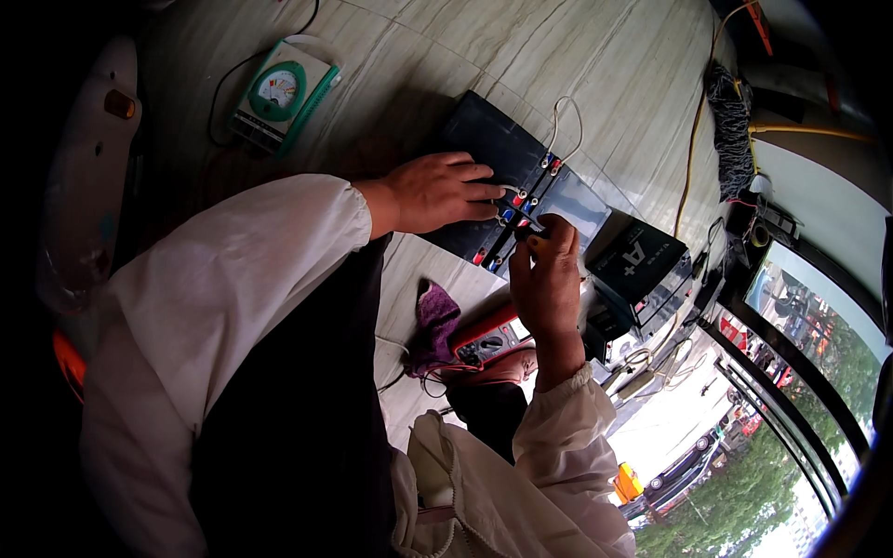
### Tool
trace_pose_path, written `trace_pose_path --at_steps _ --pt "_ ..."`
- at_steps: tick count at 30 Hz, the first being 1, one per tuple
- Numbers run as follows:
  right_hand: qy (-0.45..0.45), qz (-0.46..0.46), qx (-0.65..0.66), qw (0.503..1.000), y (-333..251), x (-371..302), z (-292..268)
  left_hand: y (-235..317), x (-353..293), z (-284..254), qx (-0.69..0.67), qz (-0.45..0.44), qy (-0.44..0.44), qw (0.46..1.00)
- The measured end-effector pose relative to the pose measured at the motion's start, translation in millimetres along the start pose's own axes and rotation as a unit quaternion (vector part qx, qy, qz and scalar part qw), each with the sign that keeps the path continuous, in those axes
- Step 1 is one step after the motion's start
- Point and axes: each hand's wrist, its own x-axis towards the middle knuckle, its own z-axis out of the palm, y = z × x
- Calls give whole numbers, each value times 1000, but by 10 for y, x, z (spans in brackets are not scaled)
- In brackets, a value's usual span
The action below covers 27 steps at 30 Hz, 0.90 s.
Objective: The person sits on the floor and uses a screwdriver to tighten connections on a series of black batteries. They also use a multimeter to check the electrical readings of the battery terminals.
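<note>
Several dark batteries (491, 138) sit side by side on the floor, with red and blue marked terminals (530, 206) along their facing edges. My left hand (445, 193) lies over the left battery, fingers stretched out toward the middle terminals and apart from one another. Across those terminals my right hand (551, 277) is closed on a small tool with a dark handle (532, 232); its kind is too dim to make out, and its tip is near the terminals. A pale looped wire (569, 100) rises from the far terminals.
A green and white dial meter (276, 90) stands at the far left. Nearer me are a purple cloth (435, 316) and a red-edged multimeter (486, 346). Another boxed battery (636, 256) stands at right, beside loose cables (651, 358) and a glass door (791, 307).
</note>
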Motion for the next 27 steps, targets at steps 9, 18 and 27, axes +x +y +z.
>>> trace_pose_path --at_steps 9,18,27 --pt "-29 -16 9 999 7 13 17 -13 -18 19 -2 3 7 1000" --pt "-78 71 -71 992 10 21 -7 -16 -37 46 -8 0 12 1000" --pt "-115 109 -47 986 -84 73 -69 -12 -25 33 -1 2 9 1000"
